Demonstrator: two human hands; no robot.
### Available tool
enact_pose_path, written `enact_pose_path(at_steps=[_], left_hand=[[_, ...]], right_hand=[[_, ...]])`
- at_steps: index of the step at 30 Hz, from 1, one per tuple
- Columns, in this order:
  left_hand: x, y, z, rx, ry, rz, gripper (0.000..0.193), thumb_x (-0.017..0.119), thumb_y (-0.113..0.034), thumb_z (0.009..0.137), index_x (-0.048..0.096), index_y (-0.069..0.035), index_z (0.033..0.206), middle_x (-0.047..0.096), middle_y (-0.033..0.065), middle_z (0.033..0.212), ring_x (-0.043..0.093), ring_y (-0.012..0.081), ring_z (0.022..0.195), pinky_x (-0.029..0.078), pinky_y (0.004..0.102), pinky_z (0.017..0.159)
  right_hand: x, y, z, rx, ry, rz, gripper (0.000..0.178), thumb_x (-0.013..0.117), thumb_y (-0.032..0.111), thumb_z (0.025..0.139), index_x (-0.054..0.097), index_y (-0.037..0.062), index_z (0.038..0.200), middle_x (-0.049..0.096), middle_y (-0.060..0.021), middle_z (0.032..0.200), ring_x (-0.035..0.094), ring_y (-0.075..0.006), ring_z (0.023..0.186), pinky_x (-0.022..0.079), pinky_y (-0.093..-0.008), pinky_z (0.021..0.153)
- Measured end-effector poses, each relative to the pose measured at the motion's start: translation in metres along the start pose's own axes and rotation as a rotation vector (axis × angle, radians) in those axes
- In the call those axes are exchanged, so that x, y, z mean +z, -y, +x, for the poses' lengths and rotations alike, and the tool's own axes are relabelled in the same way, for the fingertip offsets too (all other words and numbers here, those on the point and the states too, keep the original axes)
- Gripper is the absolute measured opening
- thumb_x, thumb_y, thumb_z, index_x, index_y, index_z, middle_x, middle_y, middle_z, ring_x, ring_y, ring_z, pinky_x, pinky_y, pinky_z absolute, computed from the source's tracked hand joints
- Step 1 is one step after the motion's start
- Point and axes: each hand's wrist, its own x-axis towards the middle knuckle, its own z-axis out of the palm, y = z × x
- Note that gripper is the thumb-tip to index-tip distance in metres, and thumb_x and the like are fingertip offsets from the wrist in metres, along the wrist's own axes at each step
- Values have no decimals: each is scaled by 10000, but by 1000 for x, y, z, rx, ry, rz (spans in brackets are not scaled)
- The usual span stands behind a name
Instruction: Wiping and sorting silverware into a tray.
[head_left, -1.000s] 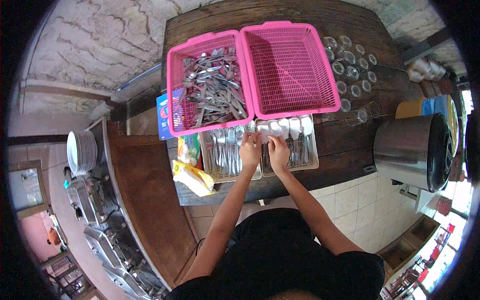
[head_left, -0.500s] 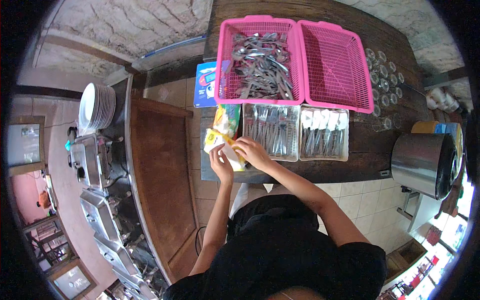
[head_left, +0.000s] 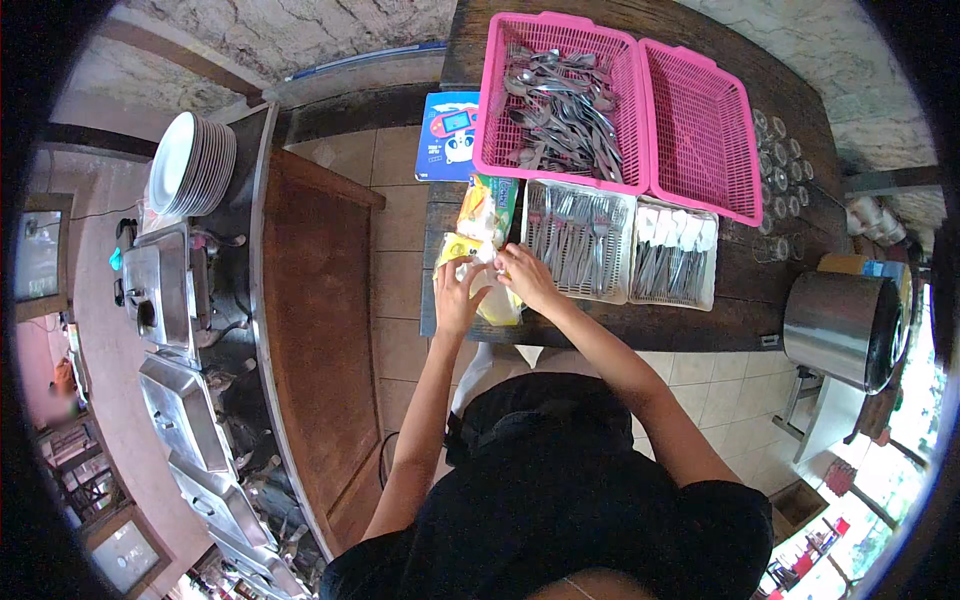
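Note:
A yellow-and-white soft plastic packet (head_left: 501,309) lies at the table's near left corner, partly covered by my hands. My left hand (head_left: 458,300) grips its left side, fingers curled over the top and thumb bent across the white part. At the packet's right edge, my right hand (head_left: 527,277) pinches with thumb and fingertips close together. Whether something white between those fingertips is the packet or its contents cannot be made out. Just beyond lies a second packet (head_left: 487,207), green, yellow and white. Right of my right hand stands a white basket (head_left: 580,293) of forks and other cutlery.
Another white basket (head_left: 672,298) holds cutlery with white paper tops. Behind, a pink basket (head_left: 645,120) is heaped with loose cutlery beside a second pink basket (head_left: 700,130). Glasses (head_left: 780,165) and a steel urn (head_left: 838,325) stand right. Stacked plates (head_left: 180,165) and chafing dishes (head_left: 160,290) line the left counter.
The view has shifted, so the table things sit farther right. My right fingers have drawn closer together at the packet's edge, and my left thumb has come away from the fingers.

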Motion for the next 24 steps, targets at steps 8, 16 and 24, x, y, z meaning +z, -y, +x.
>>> enact_pose_path(at_steps=[8,16,24], left_hand=[[7,14,11,34,50,54,388,682,-192,589,539,-187,949,436,44,1026,402,246,937,354,372,768],[4,13,19,48,103,76,235,672,-189,584,573,-150,794,435,30,1014,399,237,964,332,372,758],[-17,9,25,109,15,40,207,683,-189,575,585,-160,756,455,10,966,413,212,944,312,387,774]], right_hand=[[0,2,4,100,-41,4,170,623,119,653,480,76,735,459,-54,771,477,-242,833,426,-362,671],[-2,9,4,25,-29,-14,169,603,110,650,496,75,776,457,-59,839,479,-232,829,453,-343,656],[-11,1,12,-46,-46,57,175,617,127,660,495,64,769,475,-60,833,478,-247,812,430,-358,663]])
